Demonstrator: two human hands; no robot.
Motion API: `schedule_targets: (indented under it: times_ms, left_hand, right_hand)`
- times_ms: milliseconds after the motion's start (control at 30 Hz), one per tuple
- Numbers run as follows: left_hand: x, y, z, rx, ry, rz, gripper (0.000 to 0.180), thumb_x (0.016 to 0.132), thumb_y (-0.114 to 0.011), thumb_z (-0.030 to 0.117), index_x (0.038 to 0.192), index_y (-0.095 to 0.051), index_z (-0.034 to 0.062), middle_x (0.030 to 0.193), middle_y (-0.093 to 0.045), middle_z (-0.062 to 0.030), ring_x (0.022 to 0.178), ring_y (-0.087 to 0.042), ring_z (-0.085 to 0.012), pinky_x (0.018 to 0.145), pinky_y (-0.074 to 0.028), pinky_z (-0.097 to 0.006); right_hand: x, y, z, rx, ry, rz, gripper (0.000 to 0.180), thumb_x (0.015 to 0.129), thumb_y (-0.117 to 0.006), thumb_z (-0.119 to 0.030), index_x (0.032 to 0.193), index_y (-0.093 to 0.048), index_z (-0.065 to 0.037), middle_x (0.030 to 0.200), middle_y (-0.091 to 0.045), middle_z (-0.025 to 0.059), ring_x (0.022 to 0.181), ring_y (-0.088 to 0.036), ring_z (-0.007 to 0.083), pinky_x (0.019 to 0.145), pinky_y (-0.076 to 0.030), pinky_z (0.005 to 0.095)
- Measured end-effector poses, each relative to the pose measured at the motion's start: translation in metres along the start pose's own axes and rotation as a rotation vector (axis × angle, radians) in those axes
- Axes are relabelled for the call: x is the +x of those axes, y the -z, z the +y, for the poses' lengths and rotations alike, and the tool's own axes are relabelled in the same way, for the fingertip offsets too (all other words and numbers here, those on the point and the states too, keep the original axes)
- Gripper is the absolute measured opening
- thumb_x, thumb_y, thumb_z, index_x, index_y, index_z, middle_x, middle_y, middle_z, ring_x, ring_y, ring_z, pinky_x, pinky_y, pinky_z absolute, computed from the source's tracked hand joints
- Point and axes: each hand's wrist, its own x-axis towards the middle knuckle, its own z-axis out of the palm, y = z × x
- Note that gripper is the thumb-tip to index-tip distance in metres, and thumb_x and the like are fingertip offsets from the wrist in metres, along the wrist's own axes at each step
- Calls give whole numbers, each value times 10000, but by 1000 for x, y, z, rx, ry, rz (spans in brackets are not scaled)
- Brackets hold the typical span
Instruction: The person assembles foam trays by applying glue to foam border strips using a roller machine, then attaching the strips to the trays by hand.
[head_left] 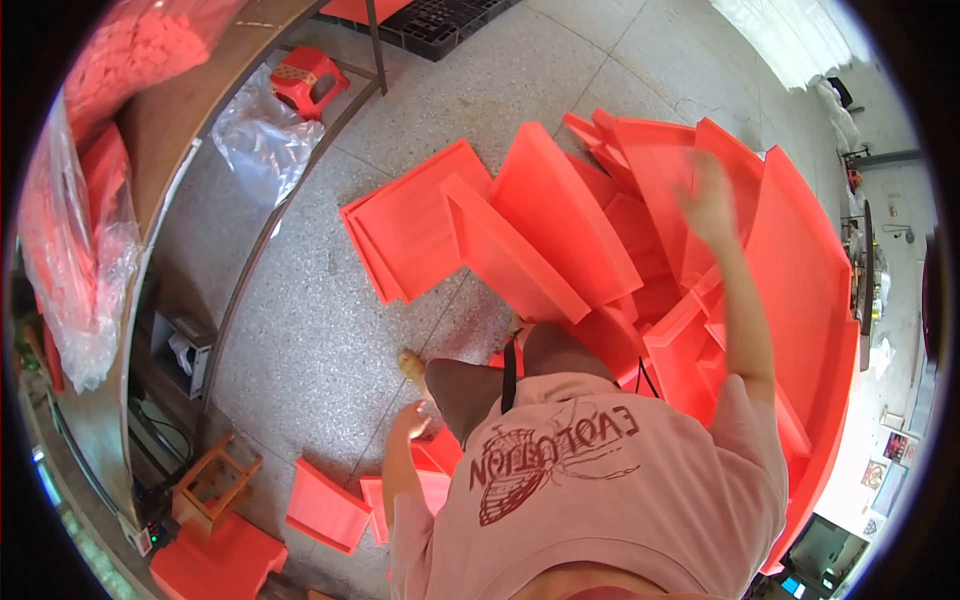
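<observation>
My right arm stretches forward over a pile of large red panels with raised rims [800, 270]. My right hand [708, 200], smeared by motion, is over an upright red panel [655, 160] with its fingers apart; no held thing shows, and whether it touches the panel I cannot tell. My left hand [408, 420] hangs low beside my knee, loosely open with nothing visible in it. Just below it lie smaller red pieces [435, 455] on the floor. In front of my legs, more red panels [555, 215] lean against each other at a slant.
A curved-looking workbench [165, 130] runs along the left, with clear bags of red pieces [80, 240] on it. Beneath are a red stool [308, 82] and a crumpled clear plastic sheet [262, 135]. A wooden stool [218, 482] stands lower left; a black pallet [440, 25] lies at the top.
</observation>
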Motion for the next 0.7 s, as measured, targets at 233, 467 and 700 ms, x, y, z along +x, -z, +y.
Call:
schedule_targets:
  times_ms: [233, 467, 700]
  left_hand:
    - [-65, -60, 28, -462, 163, 238, 425, 809, -611, 197, 1188, -490, 47, 1085, -594, -148, 992, -586, -262, 837, -474, -359]
    - [-142, -123, 29, -494, 743, 205, 437, 790, -600, 278, 1171, -509, 84, 1003, -626, -133, 890, -613, -222, 761, -484, -327]
    - [-126, -171, 34, -658, 711, 112, 427, 799, -612, 277, 1173, -514, 96, 994, -629, -125, 875, -604, -197, 747, -475, -320]
  right_hand:
    - [98, -173, -126, 133, -45, -579, 1004, 630, -662, -572, 1400, -179, -145, 1457, -96, 156, 1332, -96, 385, 1009, -179, 606]
    - [133, -270, -206, 501, 105, -758, 1065, 576, -690, -605, 1402, -164, -186, 1427, -149, 219, 1243, -311, 418, 996, -340, 450]
    - [105, -250, -253, 515, 556, -754, 785, 649, -706, -294, 1314, -329, -115, 1370, -295, 187, 1127, -459, 365, 896, -434, 428]
